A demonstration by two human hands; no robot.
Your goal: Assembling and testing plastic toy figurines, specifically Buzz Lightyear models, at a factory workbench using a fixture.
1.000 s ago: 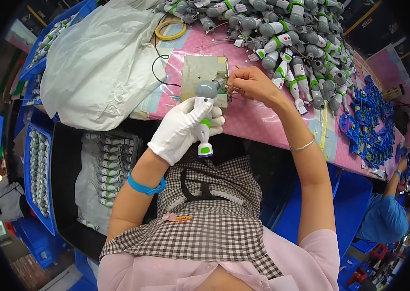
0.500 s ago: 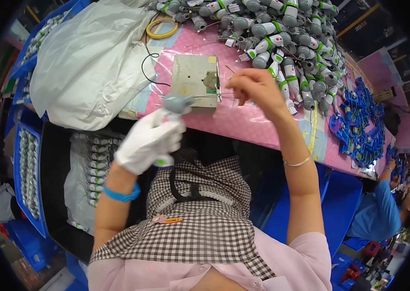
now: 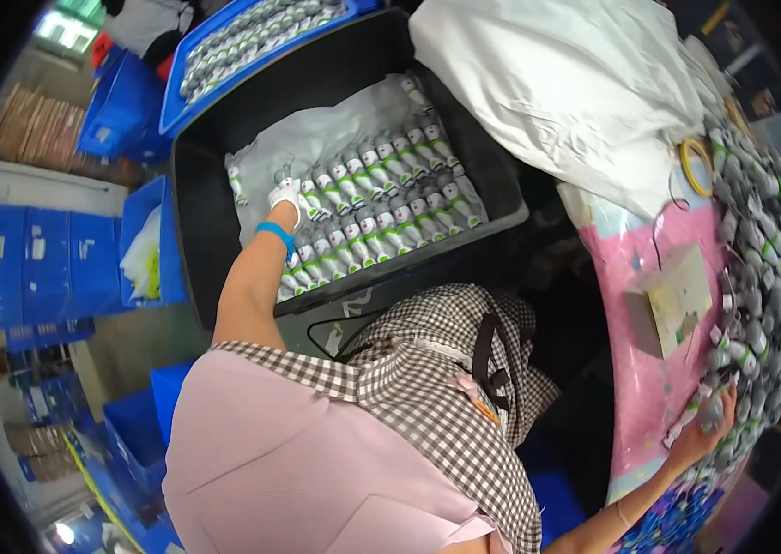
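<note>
My left hand (image 3: 287, 198), in a white glove, reaches down into a large black bin (image 3: 196, 249). Its fingers are closed round a white, green and grey toy arm (image 3: 285, 174), whose grey end pokes out past the glove. Right beside it, rows of similar toy arms (image 3: 372, 171) lie on a pale plastic sheet. My bare right hand (image 3: 715, 427) is off at the far right, over the pink-covered table (image 3: 635, 406). There it grips another toy arm (image 3: 709, 411) at the edge of a large heap; part of the hand is blurred against the pieces.
The heap of toy arms (image 3: 760, 249) runs along the table. A metal box fixture (image 3: 672, 300) with a cable, a yellow tape roll (image 3: 695, 166) and a white plastic sheet (image 3: 566, 83) are also there. Behind the bin stands a blue tray (image 3: 261, 46) of parts.
The view has swung left. My left hand has carried the toy arm from in front of the fixture down into the black bin. My right hand has moved to the heap and taken hold of another.
</note>
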